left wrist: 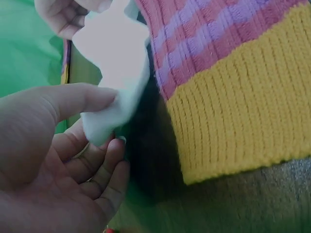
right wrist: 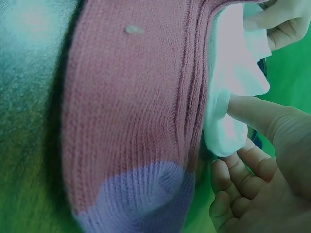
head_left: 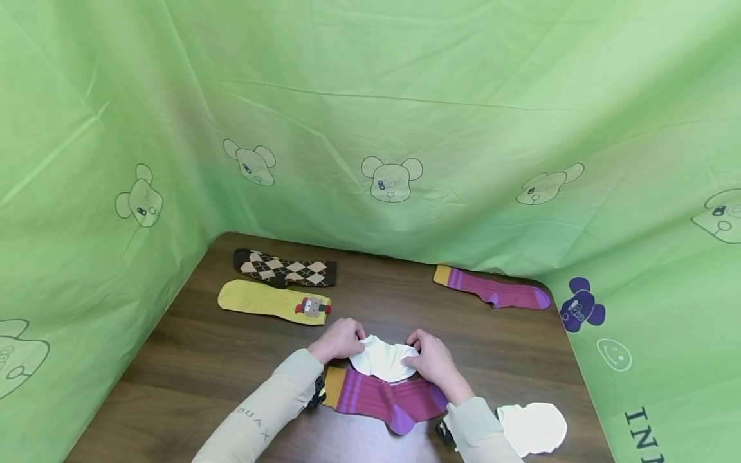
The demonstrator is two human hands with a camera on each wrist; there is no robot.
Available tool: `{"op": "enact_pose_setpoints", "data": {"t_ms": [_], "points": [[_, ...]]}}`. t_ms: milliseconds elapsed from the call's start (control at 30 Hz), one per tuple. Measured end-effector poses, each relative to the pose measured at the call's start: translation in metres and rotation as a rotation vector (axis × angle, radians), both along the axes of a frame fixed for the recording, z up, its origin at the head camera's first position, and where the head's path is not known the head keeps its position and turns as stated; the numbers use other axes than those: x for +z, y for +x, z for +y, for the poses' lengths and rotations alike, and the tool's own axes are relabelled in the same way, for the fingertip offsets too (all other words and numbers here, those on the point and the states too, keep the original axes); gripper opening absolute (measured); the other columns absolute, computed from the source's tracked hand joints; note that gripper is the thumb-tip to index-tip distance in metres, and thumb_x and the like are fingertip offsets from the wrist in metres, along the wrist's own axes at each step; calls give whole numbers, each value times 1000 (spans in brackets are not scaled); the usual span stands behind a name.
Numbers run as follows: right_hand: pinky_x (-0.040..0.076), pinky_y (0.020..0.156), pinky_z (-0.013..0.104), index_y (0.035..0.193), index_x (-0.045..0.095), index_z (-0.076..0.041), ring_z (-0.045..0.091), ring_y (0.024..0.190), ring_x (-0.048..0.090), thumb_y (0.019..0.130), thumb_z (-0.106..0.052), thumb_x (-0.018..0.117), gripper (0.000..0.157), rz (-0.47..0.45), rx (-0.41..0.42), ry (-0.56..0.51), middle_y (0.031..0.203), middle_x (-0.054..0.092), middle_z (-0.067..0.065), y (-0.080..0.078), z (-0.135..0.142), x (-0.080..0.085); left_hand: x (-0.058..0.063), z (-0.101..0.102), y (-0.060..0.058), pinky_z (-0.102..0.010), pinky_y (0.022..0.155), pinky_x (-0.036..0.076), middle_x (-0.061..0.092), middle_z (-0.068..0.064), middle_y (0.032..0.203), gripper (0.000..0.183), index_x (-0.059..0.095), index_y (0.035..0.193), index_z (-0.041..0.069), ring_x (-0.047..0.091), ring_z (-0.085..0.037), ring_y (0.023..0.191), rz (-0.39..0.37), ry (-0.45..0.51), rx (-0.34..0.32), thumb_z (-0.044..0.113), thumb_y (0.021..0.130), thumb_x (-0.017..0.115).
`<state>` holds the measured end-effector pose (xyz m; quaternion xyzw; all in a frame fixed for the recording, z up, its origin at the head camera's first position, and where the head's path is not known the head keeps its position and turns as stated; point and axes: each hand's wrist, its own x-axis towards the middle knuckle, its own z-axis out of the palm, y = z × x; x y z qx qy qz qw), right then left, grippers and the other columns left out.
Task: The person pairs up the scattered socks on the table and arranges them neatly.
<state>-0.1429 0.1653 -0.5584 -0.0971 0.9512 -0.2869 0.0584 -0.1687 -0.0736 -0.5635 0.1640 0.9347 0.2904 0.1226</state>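
Both hands pinch a small white sock by its two ends, spread between them. My left hand grips the left end with thumb and fingers, plain in the left wrist view, where the white sock bends between the hands. At the other end, my right hand has its thumb on top and fingers beneath. Just in front lies a magenta sock with a mustard cuff and purple heel and toe; the white sock overlaps its far edge in the head view.
At the back left lie an argyle sock and a yellow sock with a bear figure. Another magenta sock is at the back right. A second white sock lies by the right forearm. Green cloth walls the wooden table.
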Motion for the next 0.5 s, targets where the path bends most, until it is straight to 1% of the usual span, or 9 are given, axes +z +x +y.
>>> {"op": "enact_pose_setpoints", "data": {"t_ms": [133, 367, 500], "points": [[41, 60, 34, 85, 61, -15, 13, 64, 49, 64, -24, 83, 32, -13, -1, 12, 69, 55, -6, 1, 1, 1, 2, -3, -1, -24, 57, 42, 55, 7, 66, 4, 64, 76, 13, 49, -10, 61, -13, 23, 19, 12, 72, 65], [40, 56, 33, 81, 62, -17, 12, 60, 48, 66, -30, 81, 27, 0, 3, 35, 65, 52, -9, 1, 4, -1, 13, -7, -1, -23, 53, 41, 51, 3, 64, 4, 60, 80, 8, 47, -10, 59, -49, 111, 61, 11, 77, 61], [39, 55, 32, 80, 62, -18, 12, 59, 46, 68, -33, 80, 26, 8, 9, 43, 64, 50, -9, 2, 5, -2, 14, -9, -2, -23, 51, 40, 48, 3, 63, 4, 58, 80, 7, 46, -10, 58, -52, 141, 85, 10, 80, 60]]}}
